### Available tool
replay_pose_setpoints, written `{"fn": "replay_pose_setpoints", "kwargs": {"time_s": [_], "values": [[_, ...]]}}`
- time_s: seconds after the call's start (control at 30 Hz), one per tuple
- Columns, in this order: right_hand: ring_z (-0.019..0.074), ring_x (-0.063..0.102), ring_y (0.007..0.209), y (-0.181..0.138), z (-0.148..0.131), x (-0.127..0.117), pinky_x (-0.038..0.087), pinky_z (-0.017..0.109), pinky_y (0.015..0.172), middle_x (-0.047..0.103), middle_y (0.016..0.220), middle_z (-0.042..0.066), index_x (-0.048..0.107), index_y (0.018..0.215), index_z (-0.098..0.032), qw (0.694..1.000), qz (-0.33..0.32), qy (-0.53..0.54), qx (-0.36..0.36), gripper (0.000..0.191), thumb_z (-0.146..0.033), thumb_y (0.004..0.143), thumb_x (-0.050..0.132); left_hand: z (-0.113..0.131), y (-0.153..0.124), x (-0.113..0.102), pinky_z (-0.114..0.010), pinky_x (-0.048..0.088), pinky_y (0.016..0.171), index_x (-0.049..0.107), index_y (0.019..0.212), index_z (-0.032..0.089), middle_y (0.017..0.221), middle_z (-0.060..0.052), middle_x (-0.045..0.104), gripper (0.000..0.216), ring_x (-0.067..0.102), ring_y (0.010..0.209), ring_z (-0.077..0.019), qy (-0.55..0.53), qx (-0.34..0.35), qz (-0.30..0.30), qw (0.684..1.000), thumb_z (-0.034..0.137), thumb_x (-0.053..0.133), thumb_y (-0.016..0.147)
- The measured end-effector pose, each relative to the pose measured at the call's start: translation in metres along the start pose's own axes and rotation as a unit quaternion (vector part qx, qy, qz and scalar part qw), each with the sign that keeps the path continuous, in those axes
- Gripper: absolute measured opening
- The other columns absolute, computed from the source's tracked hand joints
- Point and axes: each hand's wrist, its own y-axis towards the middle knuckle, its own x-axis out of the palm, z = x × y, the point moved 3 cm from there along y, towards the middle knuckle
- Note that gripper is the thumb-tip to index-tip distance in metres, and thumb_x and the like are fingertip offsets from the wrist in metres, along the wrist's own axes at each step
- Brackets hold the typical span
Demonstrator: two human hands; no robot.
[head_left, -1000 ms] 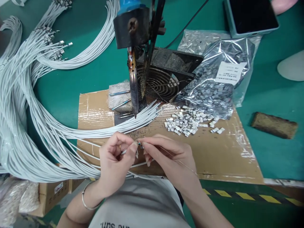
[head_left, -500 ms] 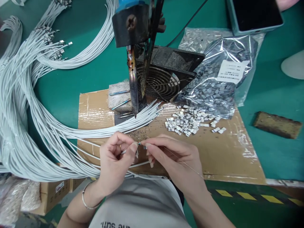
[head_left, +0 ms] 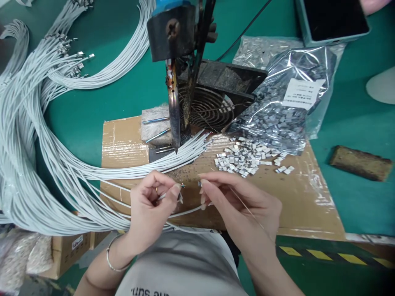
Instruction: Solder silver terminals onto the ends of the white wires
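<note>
My left hand [head_left: 151,209] is closed in a pinch on a white cable, whose stripped end with tiny coloured wires [head_left: 183,186] sticks out past the thumb. Facing it across a small gap, my right hand [head_left: 243,209] pinches a small metal connector [head_left: 199,184] between thumb and forefinger. A thin solder wire [head_left: 247,206] runs over the right palm and pokes out past the forefinger. Another white cable [head_left: 188,212] reaches the right hand's lower fingers; whether they grip it is hidden. Above both hands, a soldering iron [head_left: 173,102] points tip down.
White cables [head_left: 18,164] fill the left side. Loose metal connectors [head_left: 243,156] lie on the cardboard [head_left: 296,205], beside a plastic bag [head_left: 277,111] of more. A black fan [head_left: 212,102] stands behind the iron. A phone [head_left: 335,20] and brown block [head_left: 361,162] are at right.
My right hand has moved right, away from the left one, carrying the connector and solder wire. A gap now separates the cable's wire ends from the connector. My left hand has barely moved.
</note>
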Motion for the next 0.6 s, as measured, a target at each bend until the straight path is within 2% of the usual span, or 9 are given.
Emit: {"fn": "replay_pose_setpoints", "kwargs": {"time_s": [0.2,0.37,0.6], "values": [[0.0109,0.066,0.058,0.004,-0.002,0.005,0.056,0.020,0.055,0.074,0.071,-0.003,0.085,0.087,-0.027,0.998,-0.005,0.043,0.033,0.015,-0.016,0.096,0.081,-0.001,-0.003,-0.002,-0.015,0.036,0.046,0.076,0.077,0.019,0.061,0.002,0.066,0.013,0.048,0.051,-0.0068,0.015,-0.008,-0.005,1.000,0.017,0.083,0.087],[0.0106,0.062,0.058,0.008,-0.001,0.010,0.050,0.021,0.051,0.077,0.076,-0.001,0.087,0.085,-0.027,0.998,-0.024,0.052,0.012,0.015,-0.015,0.093,0.082,0.001,-0.002,-0.001,-0.012,0.035,0.043,0.076,0.078,0.017,0.083,-0.004,0.080,0.012,0.047,0.049,-0.0036,-0.008,0.000,-0.026,1.000,0.011,0.082,0.086],[0.0110,0.058,0.055,0.011,-0.003,0.011,0.047,0.023,0.049,0.076,0.074,0.000,0.087,0.083,-0.026,0.997,-0.055,0.049,0.028,0.012,-0.018,0.092,0.083,0.004,0.000,0.001,-0.010,0.041,0.046,0.075,0.076,0.017,0.084,-0.002,0.080,0.015,0.052,0.050,-0.0029,-0.006,0.019,-0.028,0.999,0.005,0.081,0.082]]}}
